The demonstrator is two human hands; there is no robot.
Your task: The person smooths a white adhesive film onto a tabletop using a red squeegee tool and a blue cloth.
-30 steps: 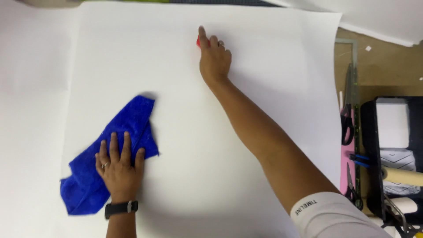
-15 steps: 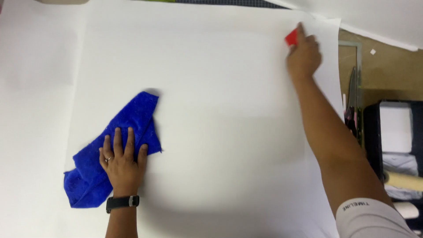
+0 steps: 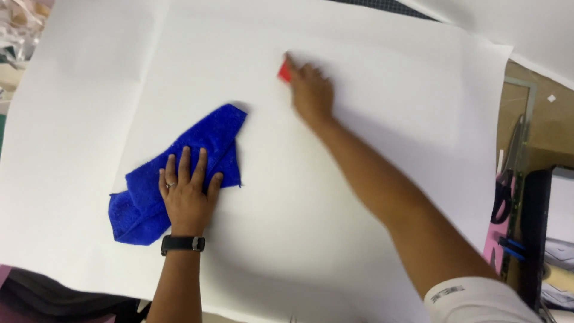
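A small red tool (image 3: 283, 72) lies pressed on the large white sheet (image 3: 371, 197), near its upper middle. Only one red corner shows past the fingertips of the right hand (image 3: 311, 93); the rest is hidden under the hand, and motion blur keeps its shape hard to make out. The right fingers (image 3: 301, 70) are closed over the tool, holding it flat against the sheet.

Lower left, a crumpled blue cloth (image 3: 209, 134) lies on the same sheet. The left hand (image 3: 186, 194) rests flat on the cloth's lower half, fingers (image 3: 182, 164) spread wide and gripping nothing, a black watch (image 3: 182, 244) at the wrist.

At the right edge of the surface, scissors (image 3: 507, 173) and dark trays are cut off by the frame.
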